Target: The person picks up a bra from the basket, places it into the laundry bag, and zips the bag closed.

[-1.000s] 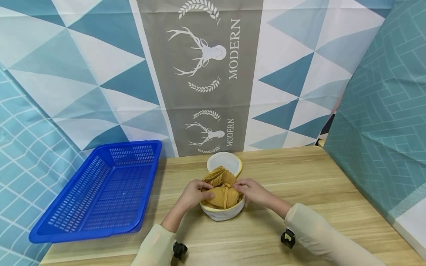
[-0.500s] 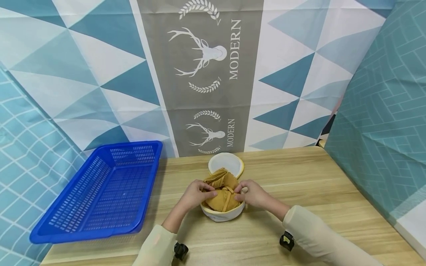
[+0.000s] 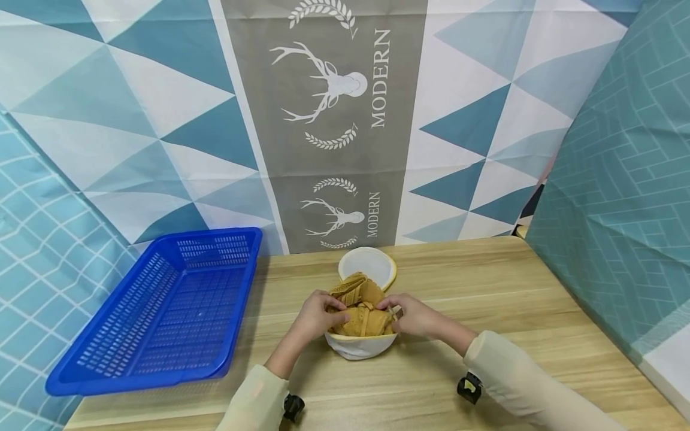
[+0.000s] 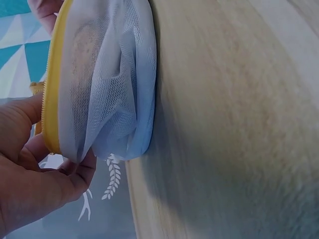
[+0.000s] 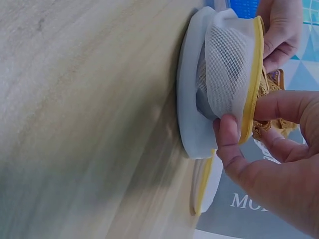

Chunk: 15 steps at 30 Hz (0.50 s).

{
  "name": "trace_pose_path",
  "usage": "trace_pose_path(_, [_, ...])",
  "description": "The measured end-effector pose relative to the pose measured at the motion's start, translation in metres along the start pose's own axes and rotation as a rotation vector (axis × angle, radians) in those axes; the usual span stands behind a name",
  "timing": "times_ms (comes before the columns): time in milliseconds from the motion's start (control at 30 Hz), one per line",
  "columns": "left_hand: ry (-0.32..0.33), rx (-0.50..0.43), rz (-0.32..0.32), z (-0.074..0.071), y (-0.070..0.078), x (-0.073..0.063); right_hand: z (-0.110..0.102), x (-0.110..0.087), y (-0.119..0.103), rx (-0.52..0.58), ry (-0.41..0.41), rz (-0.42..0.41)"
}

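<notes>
A round white mesh laundry bag [image 3: 361, 347] with a yellow zip edge stands on the table. Inside it lies a folded mustard bra [image 3: 361, 321], its lacy part rising above the rim at the back. My left hand [image 3: 315, 314] holds the bra's left end; its other fingers reach the bag's outer wall in the left wrist view. My right hand [image 5: 281, 149] straddles the bag's right rim, thumb at the yellow edge and one finger outside on the mesh. Another of its fingers touches the bra. Behind, the bag's round lid [image 3: 368, 266] lies folded back.
A blue plastic basket [image 3: 245, 311] stands to the left on the wooden table [image 3: 485, 287]. A patterned cloth backdrop [image 3: 458, 120] hangs behind the table, with tile-patterned sheets at both sides.
My right hand has shifted its hold from the bra's right side to the bag's rim. The front rim now sits higher and straighter. My left hand stays nearly where it was.
</notes>
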<state>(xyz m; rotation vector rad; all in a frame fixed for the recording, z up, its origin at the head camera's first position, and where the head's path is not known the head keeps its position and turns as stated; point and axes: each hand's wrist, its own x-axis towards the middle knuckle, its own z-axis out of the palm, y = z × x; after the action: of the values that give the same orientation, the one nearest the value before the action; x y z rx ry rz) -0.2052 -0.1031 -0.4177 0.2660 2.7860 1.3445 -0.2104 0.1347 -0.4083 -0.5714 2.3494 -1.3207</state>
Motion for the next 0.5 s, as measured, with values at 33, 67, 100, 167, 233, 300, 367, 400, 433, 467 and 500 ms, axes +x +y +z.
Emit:
trace_pose_path(33, [0.003,0.005,0.004,0.0,0.0,0.0,0.0,0.0,-0.001,-0.004,0.001,0.001])
trace_pose_path(67, [0.004,0.007,0.007,0.0,0.0,-0.001,-0.001,-0.001,-0.002,-0.008,0.003,0.002])
trace_pose_path(100, [0.006,0.008,0.012,0.001,0.001,-0.001,-0.002,-0.001,-0.002,-0.013,0.005,0.003])
trace_pose_path(167, [0.011,0.009,0.022,0.001,0.002,-0.002,-0.003,-0.001,-0.004,-0.016,0.013,0.006])
trace_pose_path(233, [0.014,0.012,0.029,0.002,0.003,-0.003,-0.005,-0.001,-0.007,-0.026,0.024,0.021])
trace_pose_path(300, [0.018,0.017,0.03,0.002,0.004,-0.003,-0.007,0.0,-0.01,-0.041,0.044,0.039])
trace_pose_path(367, [0.019,0.025,0.024,0.003,0.004,-0.003,-0.009,0.0,-0.013,-0.052,0.067,0.063])
trace_pose_path(400, [0.02,0.03,0.021,0.003,0.004,-0.003,-0.009,0.001,-0.014,-0.06,0.08,0.074])
trace_pose_path(433, [0.021,0.037,0.02,0.004,0.003,-0.003,-0.01,0.002,-0.016,-0.062,0.088,0.079])
trace_pose_path(467, [0.022,0.04,0.018,0.004,0.003,-0.002,-0.009,0.002,-0.016,-0.07,0.094,0.077])
trace_pose_path(500, [0.023,0.042,0.016,0.005,0.003,-0.002,-0.009,0.003,-0.017,-0.077,0.099,0.075])
